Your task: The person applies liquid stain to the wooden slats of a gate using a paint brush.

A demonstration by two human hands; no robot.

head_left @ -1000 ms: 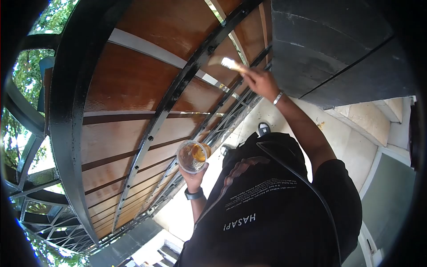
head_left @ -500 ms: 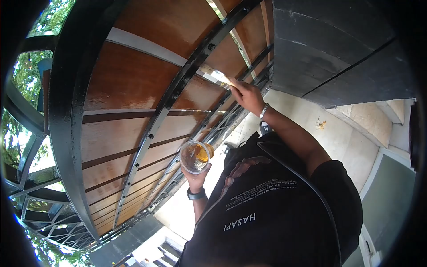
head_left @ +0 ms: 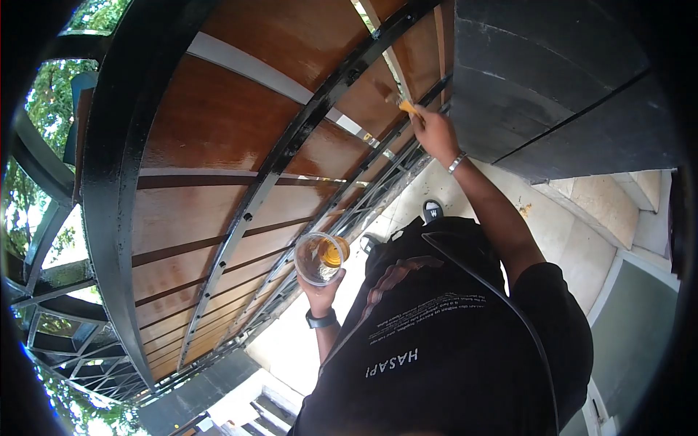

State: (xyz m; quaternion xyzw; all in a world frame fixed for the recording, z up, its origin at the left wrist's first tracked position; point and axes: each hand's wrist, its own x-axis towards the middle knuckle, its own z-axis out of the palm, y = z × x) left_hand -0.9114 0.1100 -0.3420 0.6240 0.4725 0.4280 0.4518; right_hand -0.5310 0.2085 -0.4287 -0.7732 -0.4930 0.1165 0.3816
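My left hand (head_left: 320,292) is wrapped round a clear plastic cup (head_left: 313,270), tilted so its mouth faces up at me. Amber liquid (head_left: 332,253) lies inside it. Up by the fence, my right hand (head_left: 435,134) grips a paintbrush (head_left: 408,107) by its yellowish handle. The brush's bristle end is at a brown wooden board (head_left: 369,87) near the far right of the fence; whether it touches the wood is hard to tell. Glossy reddish-brown boards (head_left: 225,109) fill the fence between black metal bars (head_left: 291,138).
A dark grey wall (head_left: 552,94) stands at the right, with stone steps (head_left: 592,203) below it. Pale tiles (head_left: 502,189) cover the floor, marked by a small yellowish stain (head_left: 524,210). Trees (head_left: 54,102) show beyond the fence. A cable (head_left: 520,312) hangs over my black shirt.
My right hand has moved up and to the right with the paintbrush, from a gap between boards to a farther board. The left hand with the cup has hardly moved.
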